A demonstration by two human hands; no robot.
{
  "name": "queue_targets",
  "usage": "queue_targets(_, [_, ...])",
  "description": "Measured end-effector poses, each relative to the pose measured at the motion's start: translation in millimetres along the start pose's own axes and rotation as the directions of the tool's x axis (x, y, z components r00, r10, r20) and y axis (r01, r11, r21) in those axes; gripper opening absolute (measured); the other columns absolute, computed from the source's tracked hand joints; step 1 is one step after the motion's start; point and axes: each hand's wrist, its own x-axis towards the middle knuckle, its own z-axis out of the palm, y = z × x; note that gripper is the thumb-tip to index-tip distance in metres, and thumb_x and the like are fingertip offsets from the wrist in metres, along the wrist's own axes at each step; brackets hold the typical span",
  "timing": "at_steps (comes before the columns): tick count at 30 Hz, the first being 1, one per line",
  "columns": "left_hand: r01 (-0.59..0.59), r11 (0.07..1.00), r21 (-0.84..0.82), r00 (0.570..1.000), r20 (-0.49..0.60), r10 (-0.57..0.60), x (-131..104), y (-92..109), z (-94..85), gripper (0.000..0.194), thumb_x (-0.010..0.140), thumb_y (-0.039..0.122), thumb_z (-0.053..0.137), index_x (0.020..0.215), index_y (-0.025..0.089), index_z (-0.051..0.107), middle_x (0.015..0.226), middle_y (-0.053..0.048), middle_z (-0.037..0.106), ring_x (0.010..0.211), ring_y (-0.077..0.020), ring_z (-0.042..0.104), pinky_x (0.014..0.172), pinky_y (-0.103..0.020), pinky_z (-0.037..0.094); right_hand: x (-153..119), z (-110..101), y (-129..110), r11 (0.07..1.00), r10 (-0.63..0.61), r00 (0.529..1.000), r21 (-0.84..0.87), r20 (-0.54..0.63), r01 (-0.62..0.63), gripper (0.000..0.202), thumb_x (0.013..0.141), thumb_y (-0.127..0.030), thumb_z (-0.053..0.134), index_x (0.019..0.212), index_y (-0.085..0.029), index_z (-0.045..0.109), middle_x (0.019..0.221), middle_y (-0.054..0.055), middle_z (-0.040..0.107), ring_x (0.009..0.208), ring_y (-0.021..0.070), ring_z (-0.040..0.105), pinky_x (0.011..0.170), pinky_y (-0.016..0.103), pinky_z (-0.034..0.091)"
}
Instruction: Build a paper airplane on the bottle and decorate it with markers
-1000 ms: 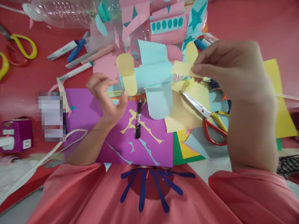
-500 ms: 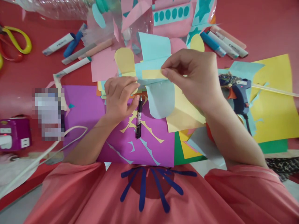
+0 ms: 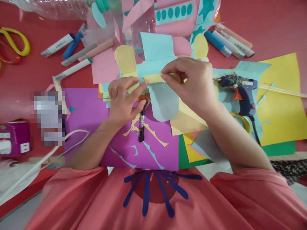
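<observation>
My right hand (image 3: pixel 192 80) pinches the right end of a pale yellow paper strip (image 3: pixel 152 78) between thumb and fingertips. The strip lies against a light blue paper piece (image 3: pixel 155 66), which has a blue flap above and a rounded one (image 3: pixel 165 102) below. My left hand (image 3: pixel 126 100) has its fingers apart, with the index fingertip at the strip's left end. A yellow rounded paper piece (image 3: pixel 125 59) stands just beyond that hand. Below it, a black pen (image 3: pixel 142 129) lies on purple paper (image 3: pixel 83 127) among curved paper offcuts.
A blue glue gun (image 3: pixel 248 95) lies right of my right forearm, its cord trailing down. Markers (image 3: pixel 230 43) lie at both sides. A clear plastic bottle (image 3: pixel 59 9) and a pink decorated object (image 3: pixel 177 27) stand at the back. Scissors (image 3: pixel 15 41) lie far left.
My right hand has moved slightly left and down with the paper strip. My left index finger has stretched out to the strip's left end.
</observation>
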Motion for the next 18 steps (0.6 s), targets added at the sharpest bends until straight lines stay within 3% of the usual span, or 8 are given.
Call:
queue_targets(6, [-0.026,0.999,0.03,0.999,-0.022,0.027,0.2,-0.9,3.0,0.052,0.091,0.065,0.047,0.136,0.041,0.053,0.134,-0.006,0.057,0.127,-0.0351,0.051,0.111,-0.058,0.031,2.6,2.0,5.9,1.0,-0.016,1.0,-0.018,0.015,0.017,0.012,0.09,-0.027,0.059,0.078,-0.028,0.056,0.088,0.002,0.07,0.09,0.02,0.064,0.083,0.033,0.05])
queue_targets(13, [0.047,0.998,0.04,0.999,-0.002,-0.047,0.6,0.8,2.7,0.049,0.089,0.065,0.049,0.135,0.051,0.05,0.13,-0.002,0.06,0.127,-0.0327,0.051,0.111,-0.055,0.035,4.4,-9.6,9.4,0.997,-0.051,0.992,-0.064,-0.112,0.044,0.011,0.08,-0.012,0.065,0.079,-0.023,0.061,0.073,-0.002,0.063,0.069,0.0134,0.061,0.068,0.028,0.049])
queue_targets(18, [-0.078,0.991,0.113,0.996,-0.022,0.081,-0.6,-0.3,1.8,0.054,0.091,0.057,0.05,0.143,0.052,0.04,0.134,-0.003,0.057,0.126,-0.0323,0.051,0.107,-0.056,0.037,8.5,-25.8,17.1,0.997,-0.056,0.994,0.055,-0.089,0.061,0.016,0.075,-0.003,0.063,0.077,-0.019,0.063,0.067,-0.005,0.062,0.061,0.0075,0.059,0.061,0.022,0.045])
